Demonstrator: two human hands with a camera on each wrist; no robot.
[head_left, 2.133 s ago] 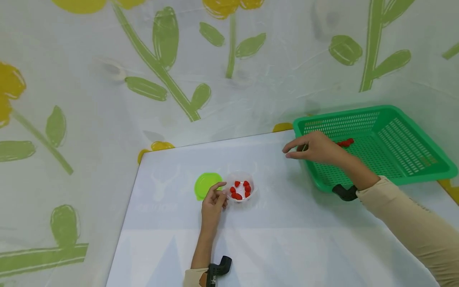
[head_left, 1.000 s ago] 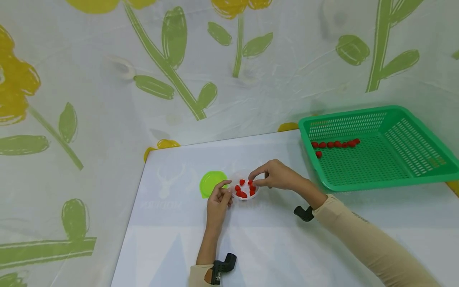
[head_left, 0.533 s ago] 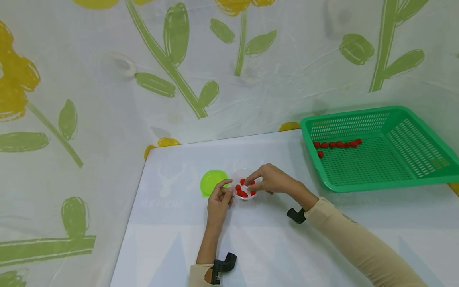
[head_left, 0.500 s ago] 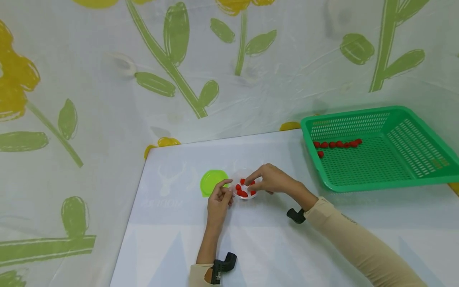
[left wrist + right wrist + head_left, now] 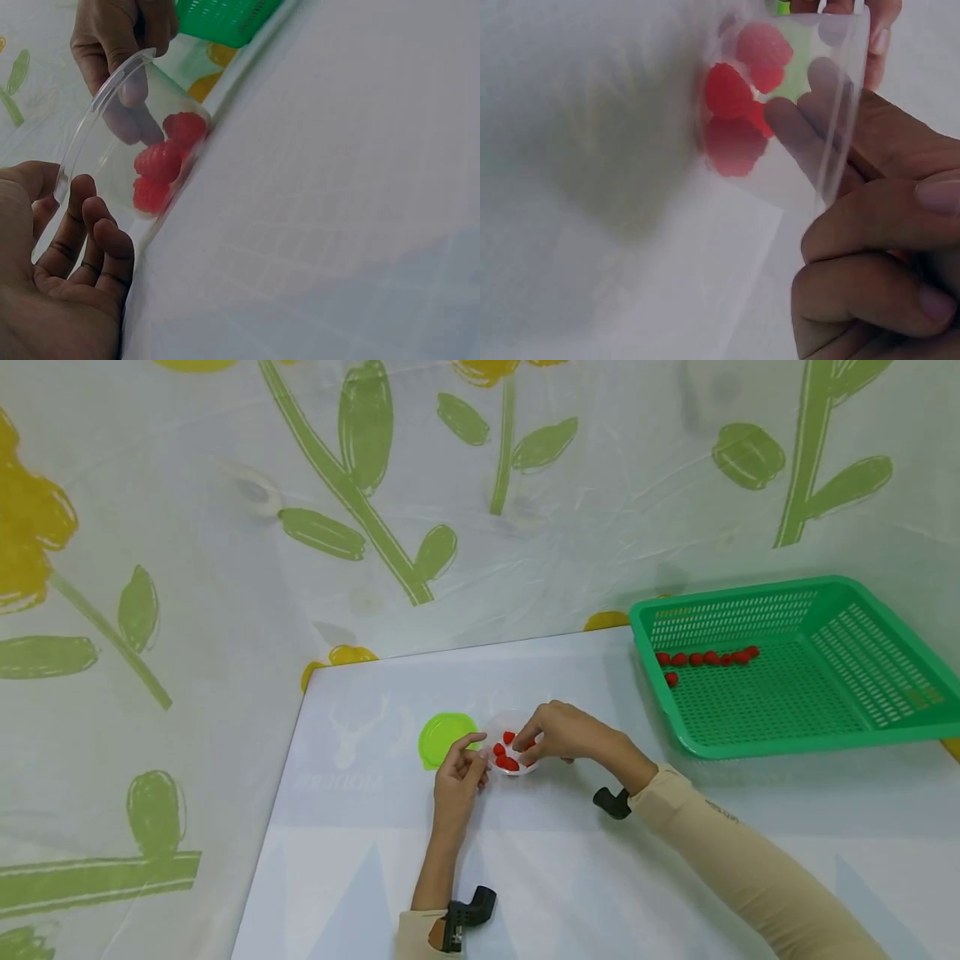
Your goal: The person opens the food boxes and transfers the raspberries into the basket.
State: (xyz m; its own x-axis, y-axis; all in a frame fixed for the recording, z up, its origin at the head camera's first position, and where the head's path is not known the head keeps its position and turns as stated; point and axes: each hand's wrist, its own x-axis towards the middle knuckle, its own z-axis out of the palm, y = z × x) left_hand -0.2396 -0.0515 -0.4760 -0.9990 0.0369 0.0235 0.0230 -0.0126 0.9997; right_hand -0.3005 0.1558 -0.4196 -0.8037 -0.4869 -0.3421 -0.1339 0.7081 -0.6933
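Observation:
A small clear plastic cup (image 5: pixel 497 725) stands on the table, several red raspberries (image 5: pixel 507 764) at its bottom. From its left side my left hand (image 5: pixel 453 785) pinches the rim between thumb and forefinger, the other fingers loosely bent. My right hand (image 5: pixel 573 732) reaches over the right side of the rim. In the right wrist view its fingertips (image 5: pixel 781 118) are inside the cup, close against a raspberry (image 5: pixel 729 91). No berry shows gripped between them. Just left of the cup, partly behind my left hand, lies a bright green lid (image 5: pixel 442 739).
A green slotted basket (image 5: pixel 810 693) stands at the right back of the white table (image 5: pixel 360 810). Several more raspberries (image 5: pixel 710 658) lie in it, most in a row along its back left. A flower-printed cloth (image 5: pixel 262 585) hangs behind and to the left.
My right hand has come from beside the basket to the cup, and its fingers have dipped in over the rim. The left hand has kept its hold on the cup.

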